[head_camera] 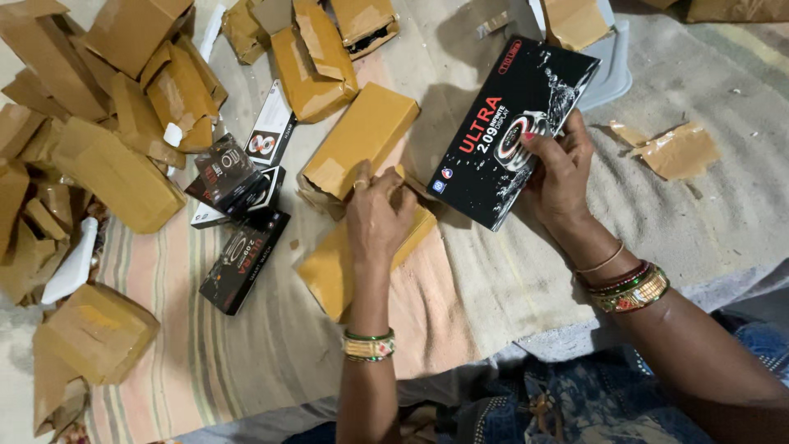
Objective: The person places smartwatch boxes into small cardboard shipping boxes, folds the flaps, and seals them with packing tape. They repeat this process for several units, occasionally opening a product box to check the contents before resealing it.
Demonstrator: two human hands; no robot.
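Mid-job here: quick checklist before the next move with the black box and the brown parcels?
1. Right hand grips black product box: ok.
2. Box clear of the cloth, lifted: ok.
3. Left hand on brown paper-wrapped parcel: ok.
4. That parcel's wrap opened: cannot tell.
5. Second wrapped parcel lies apart from held box: ok.
6. Unwrapped black boxes grouped at left: ok.

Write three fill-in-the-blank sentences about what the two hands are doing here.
1. The right hand holds a flat ____ product box.
2. The left hand presses on a brown ____ package.
3. Both wrists wear ____.

Missing words: black; paper-wrapped; bangles
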